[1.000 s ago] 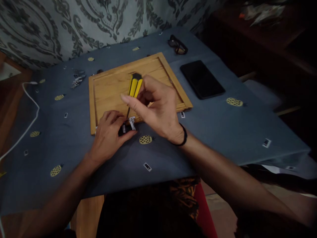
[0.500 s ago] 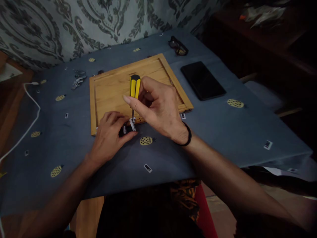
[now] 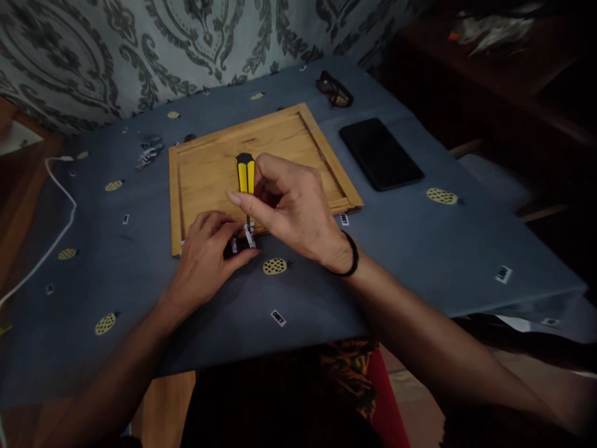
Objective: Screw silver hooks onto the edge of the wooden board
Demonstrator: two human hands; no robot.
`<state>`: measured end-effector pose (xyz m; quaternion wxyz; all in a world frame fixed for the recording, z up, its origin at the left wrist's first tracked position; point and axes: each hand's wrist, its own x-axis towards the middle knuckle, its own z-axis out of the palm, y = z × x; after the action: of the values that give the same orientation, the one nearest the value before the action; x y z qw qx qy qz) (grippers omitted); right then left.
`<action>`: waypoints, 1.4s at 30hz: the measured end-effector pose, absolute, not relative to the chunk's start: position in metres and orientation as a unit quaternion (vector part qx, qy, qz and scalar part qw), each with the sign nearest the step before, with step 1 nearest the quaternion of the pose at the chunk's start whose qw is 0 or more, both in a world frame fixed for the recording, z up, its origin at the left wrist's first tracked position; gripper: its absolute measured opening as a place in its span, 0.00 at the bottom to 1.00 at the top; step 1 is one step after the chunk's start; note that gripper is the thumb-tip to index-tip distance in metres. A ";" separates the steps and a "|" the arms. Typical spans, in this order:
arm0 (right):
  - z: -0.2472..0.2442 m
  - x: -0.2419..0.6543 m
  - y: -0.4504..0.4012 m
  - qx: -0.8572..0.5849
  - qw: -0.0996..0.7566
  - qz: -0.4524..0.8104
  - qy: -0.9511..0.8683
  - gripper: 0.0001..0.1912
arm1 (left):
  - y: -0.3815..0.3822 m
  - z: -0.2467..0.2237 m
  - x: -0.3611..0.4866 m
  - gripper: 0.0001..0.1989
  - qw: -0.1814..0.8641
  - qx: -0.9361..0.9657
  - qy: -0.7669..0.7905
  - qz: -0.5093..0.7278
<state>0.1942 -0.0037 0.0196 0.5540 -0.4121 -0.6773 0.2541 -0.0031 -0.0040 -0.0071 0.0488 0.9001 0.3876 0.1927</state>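
My right hand (image 3: pixel 298 214) is closed round a yellow and black screwdriver (image 3: pixel 245 174), held nearly upright. Its thin shaft runs down to a silver metal bracket (image 3: pixel 249 236) at the near edge of a wooden framed panel (image 3: pixel 224 168). Whether the tip sits in a screw is too small to tell. My left hand (image 3: pixel 205 255) grips a small black piece (image 3: pixel 240 244) carrying the silver parts, thumb at its near side and fingers at its far side, against the panel's edge. Part of the black piece is hidden by the fingers.
A black tablet or large phone (image 3: pixel 381 154) lies right of the panel, with dark glasses (image 3: pixel 334 89) behind it. Small metal pieces (image 3: pixel 149 152) lie at the left back. A white cable (image 3: pixel 69 218) runs along the left side of the blue patterned tablecloth (image 3: pixel 326 305).
The screwdriver's handle has tipped left and slightly down, with my right hand moving along with it. My left hand has stayed in place on the black piece.
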 end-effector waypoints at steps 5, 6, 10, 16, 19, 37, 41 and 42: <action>0.022 0.194 -0.006 -0.388 0.536 0.343 -0.667 0.20 | -0.004 -0.007 -0.003 0.16 0.048 0.898 0.394 0.188; 0.021 0.194 -0.007 -0.383 0.538 0.352 -0.663 0.20 | -0.004 -0.007 -0.003 0.15 0.050 0.898 0.395 0.189; 0.018 0.193 -0.005 -0.379 0.545 0.341 -0.666 0.20 | -0.004 -0.006 -0.002 0.15 0.054 0.896 0.397 0.191; 0.015 0.189 -0.005 -0.419 0.553 0.198 -0.692 0.24 | -0.005 -0.006 -0.001 0.16 0.053 0.898 0.389 0.197; 0.018 0.186 -0.008 -0.426 0.572 0.175 -0.679 0.25 | -0.004 -0.006 -0.001 0.15 0.055 0.897 0.395 0.193; 0.018 0.191 -0.004 -0.445 0.590 0.244 -0.628 0.20 | -0.004 -0.007 -0.003 0.16 0.061 0.896 0.390 0.203; 0.019 0.190 -0.006 -0.440 0.585 0.256 -0.631 0.19 | -0.004 -0.006 -0.003 0.16 0.064 0.894 0.397 0.197; 0.020 0.190 -0.007 -0.442 0.584 0.254 -0.632 0.19 | -0.004 -0.006 -0.003 0.16 0.064 0.895 0.396 0.197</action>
<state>0.1902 -0.0067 0.0197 0.5839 -0.4423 -0.6316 0.2541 -0.0027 -0.0043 -0.0063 0.0644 0.8946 0.3957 0.1974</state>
